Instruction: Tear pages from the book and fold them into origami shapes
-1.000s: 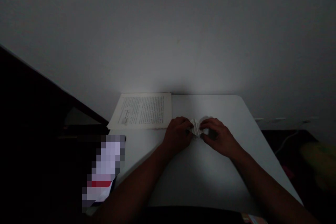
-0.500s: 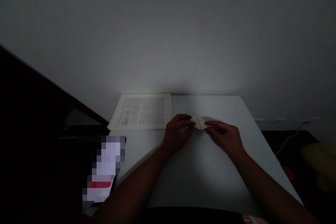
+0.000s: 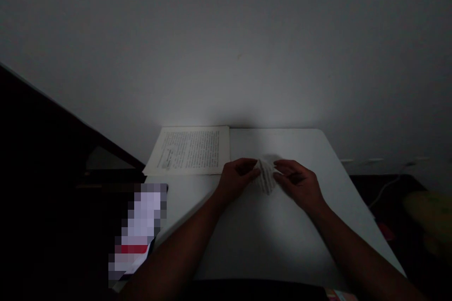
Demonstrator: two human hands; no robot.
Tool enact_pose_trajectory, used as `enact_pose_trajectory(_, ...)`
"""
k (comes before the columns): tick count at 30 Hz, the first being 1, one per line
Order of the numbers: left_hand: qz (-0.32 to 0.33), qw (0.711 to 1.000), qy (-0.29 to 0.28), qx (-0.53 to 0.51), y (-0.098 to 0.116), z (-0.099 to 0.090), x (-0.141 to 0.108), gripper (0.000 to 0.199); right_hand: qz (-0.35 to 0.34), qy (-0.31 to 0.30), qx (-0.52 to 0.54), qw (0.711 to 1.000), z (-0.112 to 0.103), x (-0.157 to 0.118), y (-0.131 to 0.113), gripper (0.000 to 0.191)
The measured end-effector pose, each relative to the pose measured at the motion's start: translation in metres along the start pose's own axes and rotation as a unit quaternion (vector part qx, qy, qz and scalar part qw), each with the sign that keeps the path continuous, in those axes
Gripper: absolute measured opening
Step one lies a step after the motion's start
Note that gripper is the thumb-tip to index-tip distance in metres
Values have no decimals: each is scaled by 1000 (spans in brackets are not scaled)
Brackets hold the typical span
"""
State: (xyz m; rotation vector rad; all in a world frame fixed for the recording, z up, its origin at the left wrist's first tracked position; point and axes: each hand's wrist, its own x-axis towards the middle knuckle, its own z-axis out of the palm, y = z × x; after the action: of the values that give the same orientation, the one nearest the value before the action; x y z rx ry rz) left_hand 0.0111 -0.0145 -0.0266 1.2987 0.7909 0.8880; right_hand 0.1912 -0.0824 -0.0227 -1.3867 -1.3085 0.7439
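Note:
A small folded piece of printed paper (image 3: 267,177) is held up above the white table (image 3: 247,240), with its lower tip pointing toward me. My left hand (image 3: 236,178) pinches its left edge between thumb and fingers. At its right edge, the thumb and fingertips of my right hand (image 3: 298,179) are closed on the paper. The paper is slightly blurred, so its folds are hard to make out.
Printed sheets (image 3: 192,150) lie at the table's back left corner. A phone (image 3: 139,230) with a lit, pixelated screen rests at the left edge. Behind the table stands a pale wall (image 3: 226,56). A cable (image 3: 386,189) runs at the right.
The folded paper has turned, its lower tip now hanging further toward me. My left hand's fingers sit slightly lower, and my right hand has shifted a little left.

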Motion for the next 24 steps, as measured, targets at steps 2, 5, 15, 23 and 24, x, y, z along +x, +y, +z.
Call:
enact_pose_trajectory(2, 10, 1000, -13, 20, 2, 1, -2, 30, 27, -30, 6, 999, 2, 0, 0, 29)
enact_pose_trajectory(5, 17, 998, -41, 50, 6, 2, -3, 26, 21, -91, -16, 995, 4, 1, 0, 22)
enact_pose_trajectory(15, 21, 992, -72, 103, 12, 5, -4, 27, -10, -102, -50, 993, 4, 0, -4, 28)
enact_pose_trajectory(23, -10, 997, -44, 62, 13, 4, 0, 25, -2, -61, -39, 997, 6, -1, -2, 33)
enact_pose_trajectory(24, -12, 997, -37, 61, 13, 4, 0, 25, 2, -55, -35, 998, 6, -1, -1, 33)
